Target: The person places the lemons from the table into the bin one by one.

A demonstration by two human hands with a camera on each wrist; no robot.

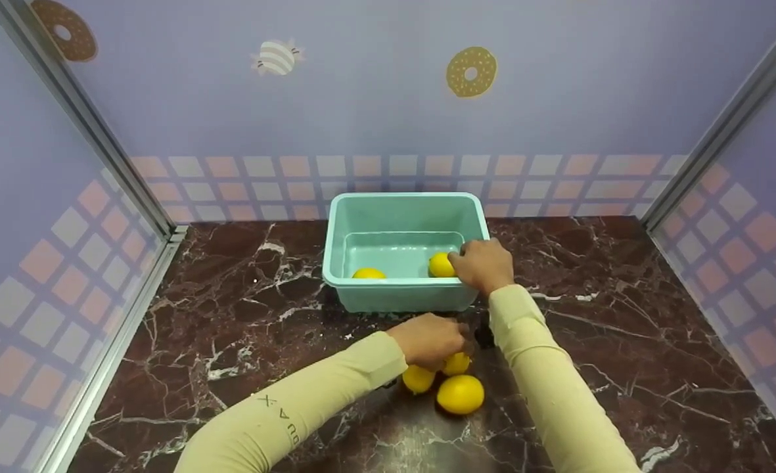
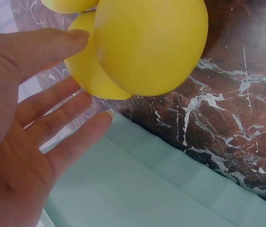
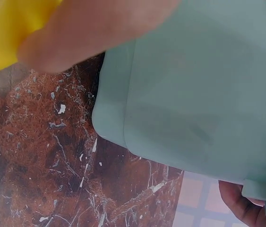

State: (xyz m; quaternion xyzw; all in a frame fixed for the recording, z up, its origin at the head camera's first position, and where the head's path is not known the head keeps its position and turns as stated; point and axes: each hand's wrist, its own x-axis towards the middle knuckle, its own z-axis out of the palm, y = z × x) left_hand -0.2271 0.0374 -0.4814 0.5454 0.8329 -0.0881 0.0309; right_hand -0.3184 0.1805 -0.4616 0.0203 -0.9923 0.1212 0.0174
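My right hand (image 1: 486, 263) grips the rim of a pale green plastic basin (image 1: 404, 294) at its near right corner; curled fingers (image 3: 244, 203) show there in the right wrist view. Inside the basin, one lemon (image 1: 441, 265) lies beside that hand and another lemon (image 1: 368, 273) is at the near left. My left hand (image 1: 430, 338) is in front of the basin, over a cluster of lemons. In the left wrist view its fingers are fairly straight and spread, thumb tip overlapping a rear lemon (image 2: 83, 71). A bigger-looking lemon (image 2: 151, 42) partly covers that one.
On the dark red marbled tabletop (image 1: 263, 387), a lemon (image 1: 460, 395) lies nearest me, with another lemon (image 1: 418, 379) just left of it. The basin stands close to the patterned back wall (image 1: 374, 98). Side panels with metal edges border the table.
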